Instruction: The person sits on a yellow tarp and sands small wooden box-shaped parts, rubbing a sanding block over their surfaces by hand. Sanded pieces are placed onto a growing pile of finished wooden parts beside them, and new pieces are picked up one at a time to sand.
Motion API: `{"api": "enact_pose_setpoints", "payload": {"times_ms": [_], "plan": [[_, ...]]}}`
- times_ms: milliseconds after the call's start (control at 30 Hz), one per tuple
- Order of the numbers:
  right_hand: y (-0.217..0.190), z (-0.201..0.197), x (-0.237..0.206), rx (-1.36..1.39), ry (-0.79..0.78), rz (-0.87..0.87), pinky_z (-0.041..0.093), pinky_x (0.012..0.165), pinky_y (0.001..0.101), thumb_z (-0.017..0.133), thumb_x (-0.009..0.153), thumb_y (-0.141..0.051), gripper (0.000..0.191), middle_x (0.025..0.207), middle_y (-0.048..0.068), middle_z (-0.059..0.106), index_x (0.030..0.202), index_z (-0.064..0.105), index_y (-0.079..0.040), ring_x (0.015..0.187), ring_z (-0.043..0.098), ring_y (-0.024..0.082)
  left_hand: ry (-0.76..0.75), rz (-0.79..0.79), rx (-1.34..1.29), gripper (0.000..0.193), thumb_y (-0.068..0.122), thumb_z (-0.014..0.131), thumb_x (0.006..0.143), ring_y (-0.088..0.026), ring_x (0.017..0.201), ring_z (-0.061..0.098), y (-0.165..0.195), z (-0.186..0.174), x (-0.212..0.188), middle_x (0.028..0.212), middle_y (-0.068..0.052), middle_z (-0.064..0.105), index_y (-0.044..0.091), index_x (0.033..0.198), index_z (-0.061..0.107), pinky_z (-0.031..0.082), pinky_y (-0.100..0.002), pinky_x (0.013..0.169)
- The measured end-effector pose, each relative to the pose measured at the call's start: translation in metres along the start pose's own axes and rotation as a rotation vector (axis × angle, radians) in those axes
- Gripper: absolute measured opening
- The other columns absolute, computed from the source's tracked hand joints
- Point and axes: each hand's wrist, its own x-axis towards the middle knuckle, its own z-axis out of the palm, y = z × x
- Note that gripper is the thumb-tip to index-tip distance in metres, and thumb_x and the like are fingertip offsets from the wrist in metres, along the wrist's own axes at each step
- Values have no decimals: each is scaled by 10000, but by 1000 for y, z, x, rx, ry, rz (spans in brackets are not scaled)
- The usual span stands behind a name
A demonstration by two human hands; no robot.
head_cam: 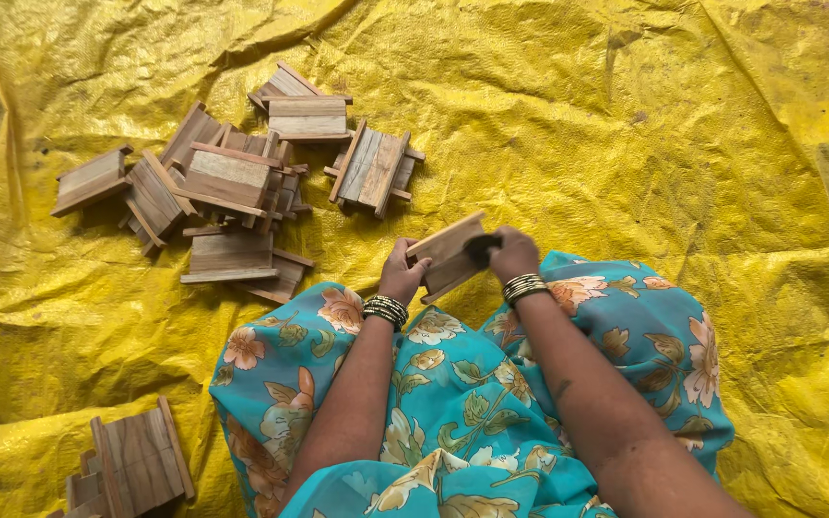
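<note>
A person sits on a crinkled yellow tarpaulin point(626, 115), seen from above, with both bare forearms reaching forward over a lap covered in turquoise floral cloth point(453, 412). Between the hands, just beyond the knees, is a small wooden slatted piece point(445, 251) — a flat panel of pale boards with a rail along its upper edge, tilted up to the right.

The left hand point(402, 273) grips the lower left end of this wooden piece, fingers curled around its edge. The right hand point(512, 254) is closed around a small dark object point(482, 247), pressed against the panel's right end; what the object is cannot be told. Both wrists wear stacked bangles, dark and gold.

Beyond the held piece and to its left lies a loose heap of similar wooden pieces point(232, 182) — little slatted frames of brown and pale wood, some overlapping, some tipped on edge. One frame point(374, 168) lies nearest the held piece, just beyond it, with its slats running upward. Another point(91, 179) sits at the heap's far left, slightly apart from the rest.

Well to the left of the held piece and nearer the person, beside the left knee, rests a separate small stack of frames point(131, 465), partly cut off by the picture's lower edge.

No box, tray or basket shows; every piece rests directly on the tarpaulin.
</note>
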Motion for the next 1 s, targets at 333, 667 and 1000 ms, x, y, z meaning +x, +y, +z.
{"api": "enact_pose_setpoints", "payload": {"times_ms": [333, 667, 1000], "plan": [[0, -23, 1, 900, 179, 142, 651, 637, 267, 713, 921, -24, 284, 1000, 89, 740, 1194, 683, 46, 797, 724, 112, 177, 119, 155, 358, 90, 726, 876, -364, 821, 734, 21, 8, -7, 887, -206, 739, 126, 1201, 582, 561, -448, 698], [9, -12, 3, 1027, 157, 212, 655, 634, 279, 719, 894, -14, 292, 1000, 84, 737, 1174, 674, 55, 792, 726, 95, 320, -57, 13, 290, 107, 681, 925, -249, 771, 772, 32, -7, -1, 880, -164, 754, 116, 1196, 577, 599, -391, 643], [-52, 11, -91, -126, -89, -601, 510, 1006, 450, 592, 790, -41, 535, 1462, 165, 585, 1311, 660, -147, 1310, 556, 398, 115, -160, -301, 221, 113, 703, 980, -172, 699, 669, 5, 1, 9, 907, -141, 703, 17, 1138, 581, 583, -340, 602]]}}
